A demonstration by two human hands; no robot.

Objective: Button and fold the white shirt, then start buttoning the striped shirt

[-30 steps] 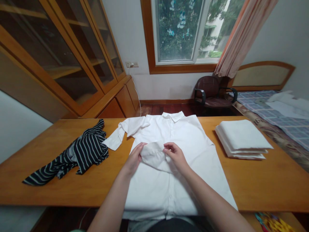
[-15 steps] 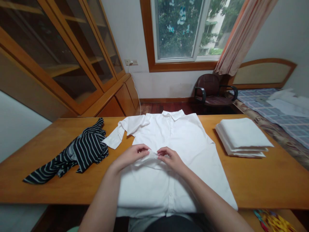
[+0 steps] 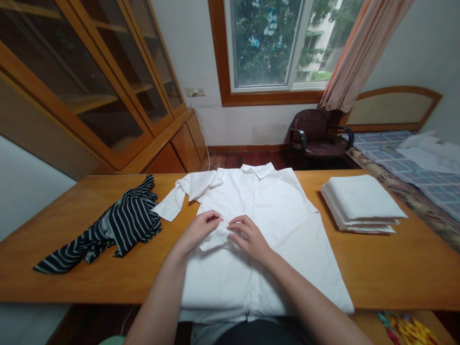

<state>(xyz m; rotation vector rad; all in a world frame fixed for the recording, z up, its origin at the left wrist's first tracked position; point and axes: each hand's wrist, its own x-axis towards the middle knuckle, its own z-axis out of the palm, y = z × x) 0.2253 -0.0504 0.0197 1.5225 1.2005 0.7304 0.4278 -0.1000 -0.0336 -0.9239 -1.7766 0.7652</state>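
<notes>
A white button-up shirt (image 3: 280, 230) lies front up across the table, its collar at the far side and its lower edge over the near edge. One sleeve reaches out to the left; a loose cuff-like part of the shirt lies under my hands at the middle. My left hand (image 3: 204, 227) pinches white fabric of the shirt between thumb and fingers. Close beside it, my right hand (image 3: 249, 237) hovers at the same fabric with thumb and fingers curved and apart. Whether the right fingertips touch the cloth is hard to tell.
On the wooden table (image 3: 381, 268), a black-and-white striped garment (image 3: 125, 223) lies crumpled at left and a folded white stack (image 3: 362, 201) sits at right. Colourful straps (image 3: 406, 328) show below the right front edge. A chair (image 3: 312, 134) and a bed (image 3: 424, 153) stand beyond.
Both hands have shifted slightly left and up. The right thumb and fingers have parted from the fabric they were pinching. The cloth between the hands lies flatter.
</notes>
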